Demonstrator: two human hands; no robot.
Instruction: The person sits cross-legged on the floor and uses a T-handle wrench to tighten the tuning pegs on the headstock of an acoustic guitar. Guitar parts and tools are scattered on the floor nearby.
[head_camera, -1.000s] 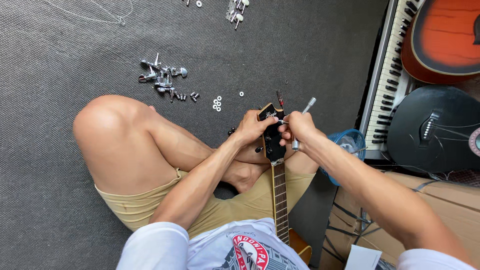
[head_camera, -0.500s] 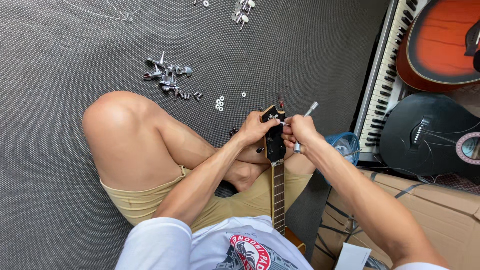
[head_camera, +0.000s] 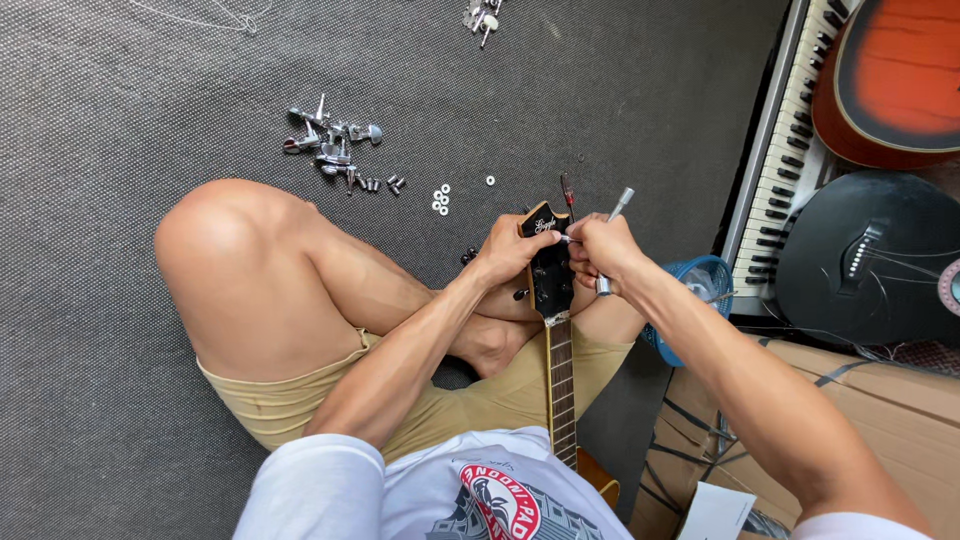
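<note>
A dark grey, ribbed carpet covers the floor, and the person sits on it cross-legged in tan shorts, one bare knee raised to the left of the hands. To the right of the hands, along the edge of the carpet, lies a keyboard with black and white keys. Beyond it rests an orange-and-black guitar body, and just below that a black guitar body. A small blue basket sits close beside the right forearm, and brown cardboard boxes lie lower on the right.

The black guitar headstock stands between the two hands, its neck running down across the lap towards the person's chest. The left hand is closed around the headstock's left edge, steadying it. The right hand is clenched around a slim silver tool whose tip sticks up above the knuckles; its fingers press against the headstock's right edge. A red-handled screwdriver lies on the carpet just above the headstock.

Further up and to the left of the hands, a cluster of chrome tuning pegs lies on the carpet, with small white washers nearer to the left hand. More small metal parts lie at the top edge.
</note>
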